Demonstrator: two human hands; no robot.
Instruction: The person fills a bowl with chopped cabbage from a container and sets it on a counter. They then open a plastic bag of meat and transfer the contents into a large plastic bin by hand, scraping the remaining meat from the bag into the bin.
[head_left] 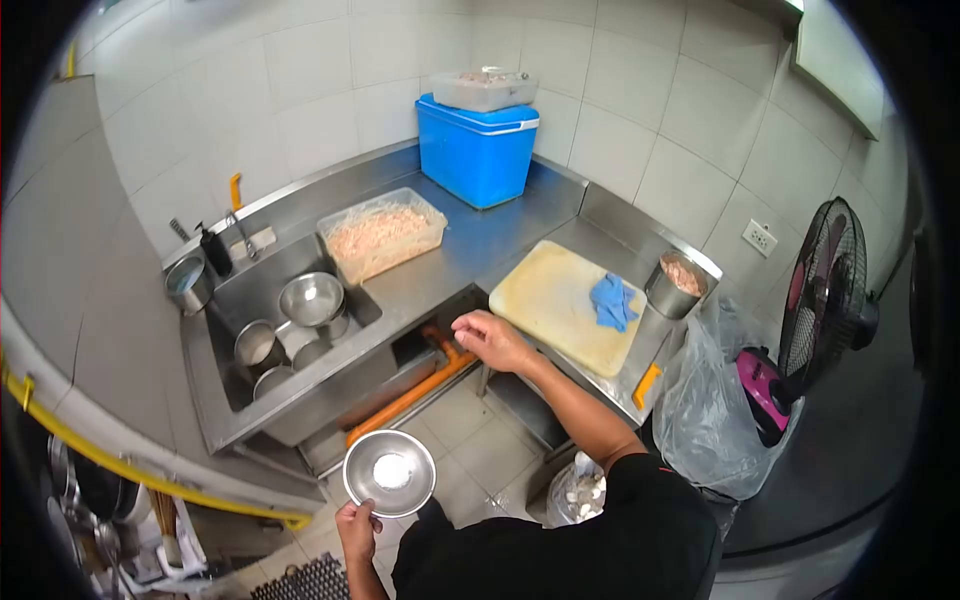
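Note:
My left hand point(358, 530) grips the rim of a round steel bowl point(412, 465), thumb on its inner side. The bowl is held over the floor with its shiny inside facing up, and I see nothing in it. My right hand point(490, 340) is in the air near the counter's front edge, just left of a cutting board point(545, 290). Its fingers are curled together, and no object shows in them. A crumpled blue cloth point(613, 302) lies on the board's right part.
The sink point(230, 300) holds several steel bowls and pots. A plastic tub point(435, 235) of shredded food stands beside it. Behind are a blue cooler point(480, 155), a steel pot point(675, 285) of food, an orange-handled tool point(647, 385), plastic bags point(715, 420) and a fan point(815, 290).

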